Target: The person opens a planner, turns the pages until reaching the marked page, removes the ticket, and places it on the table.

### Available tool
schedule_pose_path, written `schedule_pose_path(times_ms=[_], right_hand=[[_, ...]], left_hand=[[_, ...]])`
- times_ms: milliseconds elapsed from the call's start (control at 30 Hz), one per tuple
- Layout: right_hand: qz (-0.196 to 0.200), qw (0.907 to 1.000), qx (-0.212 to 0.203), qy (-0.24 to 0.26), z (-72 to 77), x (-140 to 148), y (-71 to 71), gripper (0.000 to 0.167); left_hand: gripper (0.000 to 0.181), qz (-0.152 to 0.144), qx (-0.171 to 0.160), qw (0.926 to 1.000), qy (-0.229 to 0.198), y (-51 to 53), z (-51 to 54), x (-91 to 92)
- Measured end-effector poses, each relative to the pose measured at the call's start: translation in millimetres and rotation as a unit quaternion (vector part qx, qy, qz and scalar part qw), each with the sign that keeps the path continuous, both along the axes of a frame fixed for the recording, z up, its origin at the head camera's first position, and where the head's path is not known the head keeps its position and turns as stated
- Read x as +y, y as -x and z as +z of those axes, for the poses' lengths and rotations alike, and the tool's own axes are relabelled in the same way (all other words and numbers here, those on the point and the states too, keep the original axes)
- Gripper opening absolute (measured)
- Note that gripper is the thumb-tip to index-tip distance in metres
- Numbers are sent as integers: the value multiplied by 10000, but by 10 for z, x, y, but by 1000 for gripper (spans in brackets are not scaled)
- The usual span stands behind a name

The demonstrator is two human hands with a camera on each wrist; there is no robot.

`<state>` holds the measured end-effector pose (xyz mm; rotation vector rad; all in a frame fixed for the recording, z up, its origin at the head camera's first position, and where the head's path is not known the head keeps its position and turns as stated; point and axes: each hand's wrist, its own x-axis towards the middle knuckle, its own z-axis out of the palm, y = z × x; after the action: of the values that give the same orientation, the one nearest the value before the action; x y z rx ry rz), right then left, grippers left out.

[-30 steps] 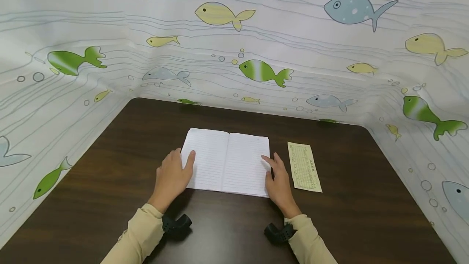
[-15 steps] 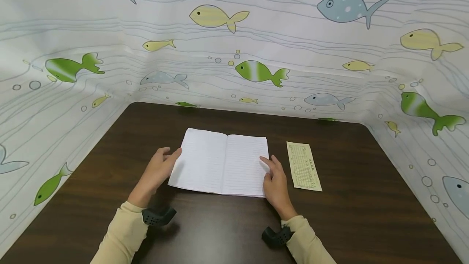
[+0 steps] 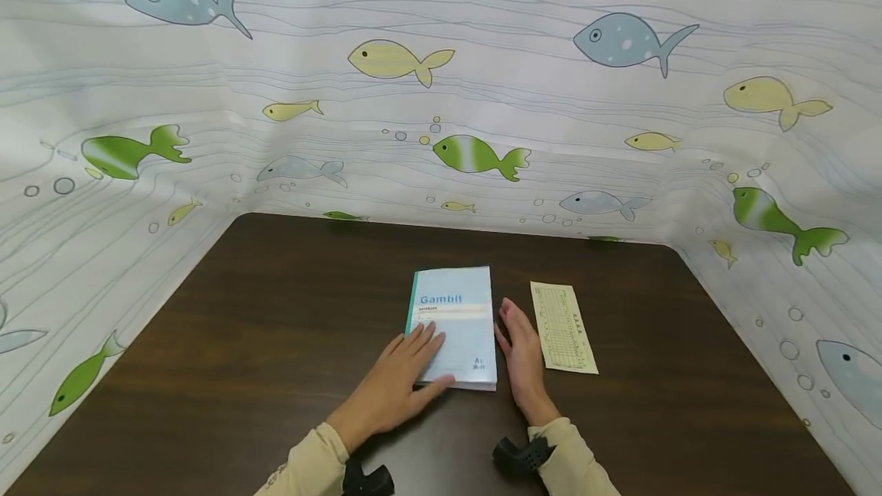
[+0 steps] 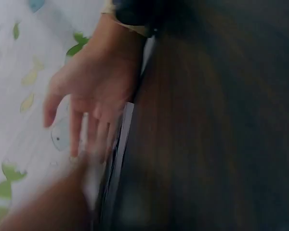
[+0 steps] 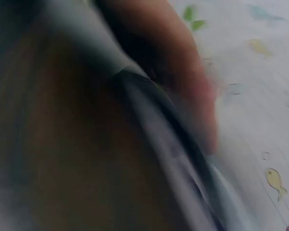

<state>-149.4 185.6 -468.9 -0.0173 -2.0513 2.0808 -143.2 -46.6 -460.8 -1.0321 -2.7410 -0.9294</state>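
A closed notebook (image 3: 458,350) with a pale blue cover marked "Gambit" lies on the dark table in the head view. My left hand (image 3: 396,381) rests on its lower left part, fingers straight and spread, thumb along the near edge. Beside the right edge stands my right hand (image 3: 522,354), fingers extended; whether it touches the notebook I cannot tell. The left wrist view shows the notebook's edge (image 4: 116,171) and, beyond it, my right hand's palm. In the right wrist view the notebook's edge (image 5: 166,149) and the right hand (image 5: 183,62) are blurred.
A yellow printed slip of paper (image 3: 565,327) lies on the table just right of the right hand. A white fish-patterned sheet (image 3: 310,136) walls the dark brown table (image 3: 276,312) at the back and both sides.
The notebook lay open with lined pages showing; it is now closed, cover up. My left hand has swung right, from beside the left page onto the cover. The right hand has barely moved.
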Motion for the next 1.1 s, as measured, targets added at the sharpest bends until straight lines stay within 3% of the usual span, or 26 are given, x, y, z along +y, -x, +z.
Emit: schedule_pose_path(times_ms=[67, 100, 200, 233, 300, 367, 500, 667, 800, 1100], right_hand=[[-9, 9920, 174, -1247, -39, -39, -26, 54], [4, 9811, 271, -1916, -58, -59, -40, 51], [271, 9345, 419, -3524, -141, -94, -114, 49], [333, 9168, 484, -3949, -159, -98, -129, 49], [440, 8899, 608, -4499, -173, -103, -140, 51], [479, 8725, 758, -4803, -157, -107, -122, 54], [433, 8698, 924, -4827, -116, -118, -69, 55], [512, 8703, 815, -4831, -107, -140, -71, 56], [464, 8728, 915, -4773, -83, -138, -56, 55], [532, 8722, 849, -4787, -84, -112, -80, 55]], left_hand=[[71, -10, 228, 9986, 470, -8, -75, 6], [71, -15, 374, 9975, 602, -13, -104, 8], [70, -21, 554, 9961, 684, -47, -177, 25], [70, -19, 551, 9960, 698, -57, -191, 30], [71, 16, 594, 9956, 719, -66, -201, 43], [71, 118, 655, 9954, 689, -53, -191, 55], [69, 264, 800, 9940, 696, -9, -159, 59], [68, 154, 631, 9953, 719, 2, -124, 21], [66, 176, 685, 9959, 561, 25, -105, 16], [67, 142, 628, 9969, 456, 2, -139, 32]])
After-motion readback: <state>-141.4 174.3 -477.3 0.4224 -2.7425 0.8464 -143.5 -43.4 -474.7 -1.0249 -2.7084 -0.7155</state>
